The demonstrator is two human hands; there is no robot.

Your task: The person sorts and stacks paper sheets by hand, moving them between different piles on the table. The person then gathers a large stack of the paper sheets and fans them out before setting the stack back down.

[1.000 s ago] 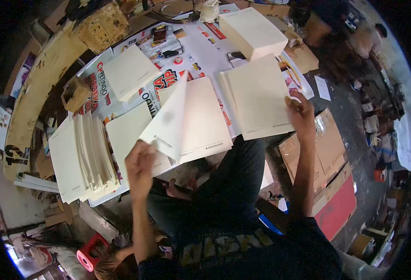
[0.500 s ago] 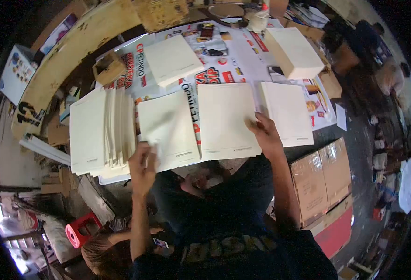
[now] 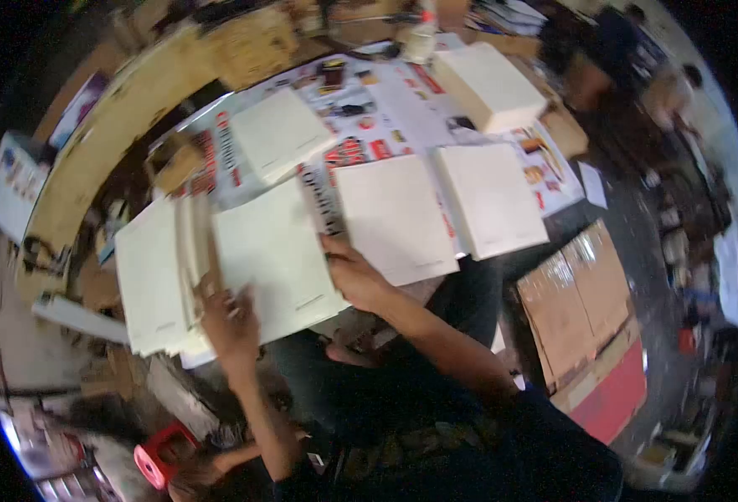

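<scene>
Several stacks of cream paper sheets with a small printed line at the bottom lie side by side before me. My right hand has its fingers curled round the right edge of the second paper stack. Low at that stack's left edge is my left hand, its fingers smeared by motion. Beside it, the leftmost paper stack has a fanned bundle of sheets along its right side. To the right lie a third paper stack and a fourth, thicker one.
A printed banner covers the table. Farther back are another paper stack, a tall paper block and a bottle with a red tip. Cardboard boxes stand at right. A red stool and a person's arm show lower left.
My right hand has moved left from the third stack to the second stack's right edge. My left hand has shifted slightly left and down. The whole view has turned a little.
</scene>
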